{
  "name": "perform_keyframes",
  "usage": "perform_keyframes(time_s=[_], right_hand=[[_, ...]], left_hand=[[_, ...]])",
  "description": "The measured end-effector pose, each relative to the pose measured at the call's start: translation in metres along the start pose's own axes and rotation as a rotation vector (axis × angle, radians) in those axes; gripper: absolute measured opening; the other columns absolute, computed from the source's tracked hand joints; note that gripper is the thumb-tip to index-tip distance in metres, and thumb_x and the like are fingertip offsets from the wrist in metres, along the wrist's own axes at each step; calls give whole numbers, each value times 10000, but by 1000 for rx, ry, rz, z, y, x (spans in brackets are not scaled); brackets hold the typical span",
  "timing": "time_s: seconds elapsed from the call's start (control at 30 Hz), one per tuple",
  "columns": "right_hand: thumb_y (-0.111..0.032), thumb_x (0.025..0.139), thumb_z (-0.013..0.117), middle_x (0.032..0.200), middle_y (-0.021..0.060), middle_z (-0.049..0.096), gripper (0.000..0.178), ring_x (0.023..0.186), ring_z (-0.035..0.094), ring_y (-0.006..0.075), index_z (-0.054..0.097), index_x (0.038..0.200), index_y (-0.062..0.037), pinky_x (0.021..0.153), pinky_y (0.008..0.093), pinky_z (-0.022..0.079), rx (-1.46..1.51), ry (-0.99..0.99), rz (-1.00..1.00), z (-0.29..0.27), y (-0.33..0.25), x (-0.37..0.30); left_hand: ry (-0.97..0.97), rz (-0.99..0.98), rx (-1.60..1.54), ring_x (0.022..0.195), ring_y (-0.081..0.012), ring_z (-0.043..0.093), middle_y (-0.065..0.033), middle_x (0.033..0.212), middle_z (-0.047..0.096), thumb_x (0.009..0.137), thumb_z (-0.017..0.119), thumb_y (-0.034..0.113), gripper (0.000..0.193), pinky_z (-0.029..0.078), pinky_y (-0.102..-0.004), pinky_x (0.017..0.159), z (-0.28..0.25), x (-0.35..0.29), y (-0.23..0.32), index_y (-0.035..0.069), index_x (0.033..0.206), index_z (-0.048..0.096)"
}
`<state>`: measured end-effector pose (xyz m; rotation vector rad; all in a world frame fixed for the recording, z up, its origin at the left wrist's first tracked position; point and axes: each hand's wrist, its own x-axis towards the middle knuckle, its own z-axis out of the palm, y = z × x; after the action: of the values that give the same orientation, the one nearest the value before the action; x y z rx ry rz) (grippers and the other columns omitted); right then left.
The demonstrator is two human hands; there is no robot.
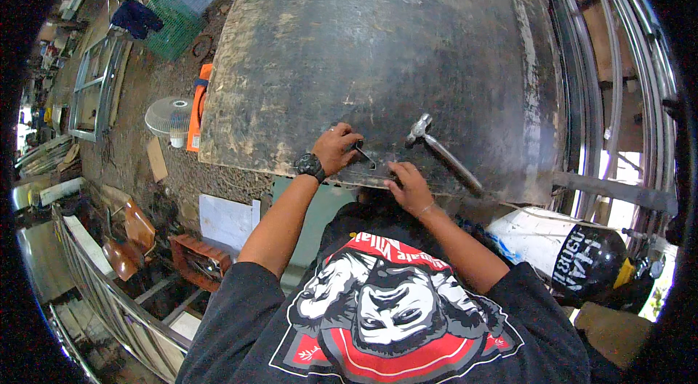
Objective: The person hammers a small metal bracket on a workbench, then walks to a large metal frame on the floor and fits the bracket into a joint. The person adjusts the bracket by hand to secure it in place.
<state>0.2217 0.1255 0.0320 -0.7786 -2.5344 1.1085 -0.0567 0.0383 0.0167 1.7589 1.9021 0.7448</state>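
My left hand [337,148], with a black watch [310,165] on its wrist, is closed in a pinch over the worn tabletop. Its fingers hold one end of a thin, dark, rod-like metal piece [366,156]; the piece slants down toward the table's near edge, and its exact kind is too small to tell. Just right of it my right hand [408,186] rests at that edge, fingers apart and nothing visible in them. A ball-peen hammer [445,154] lies farther right, its metal head away from me and its handle slanting to the near right.
The large scuffed wooden tabletop [378,42] stretches ahead. A fan [171,119] and an orange object [197,108] stand past its left edge. Metal rails [571,57] run along the right. A white and black cylinder [567,249] lies near right; metal frames [94,86] stand far left.
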Motion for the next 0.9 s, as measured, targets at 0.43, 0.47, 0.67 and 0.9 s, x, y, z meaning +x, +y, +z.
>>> perform_keyframes(time_s=[0.43, 0.47, 0.67, 0.9], right_hand=[[-140, 869, 732, 977, 154, 612, 351, 911, 630, 380, 609, 1186, -52, 749, 479, 517, -42, -139, -177, 5, 8, 45], [-126, 864, 730, 977, 154, 613, 345, 910, 631, 380, 607, 1179, -55, 740, 479, 517, -44, -131, -196, 6, 9, 44], [-91, 837, 720, 979, 150, 609, 337, 873, 629, 386, 598, 1150, -69, 744, 490, 518, -91, -90, -277, 4, 7, 44], [-109, 836, 705, 932, 151, 579, 310, 866, 624, 377, 568, 1111, -67, 729, 489, 509, -157, -144, -311, 3, 8, 45]], left_hand=[[177, 23, 65, 993, -339, 656, -92, 1158, 637, 784, 809, 118, 341, 553, -461, 854, 6, -3, 13, 151, 1114, 729], [155, 6, 66, 1025, -352, 647, -106, 1176, 637, 796, 797, 116, 352, 547, -461, 877, 7, -5, 12, 152, 1138, 723], [62, -54, 97, 1090, -384, 627, -122, 1228, 635, 817, 770, 111, 404, 526, -471, 953, 7, -10, 15, 152, 1212, 697], [-35, -162, 132, 1127, -383, 626, -113, 1278, 624, 810, 778, 130, 424, 507, -472, 1021, 4, -6, 21, 157, 1227, 698]])
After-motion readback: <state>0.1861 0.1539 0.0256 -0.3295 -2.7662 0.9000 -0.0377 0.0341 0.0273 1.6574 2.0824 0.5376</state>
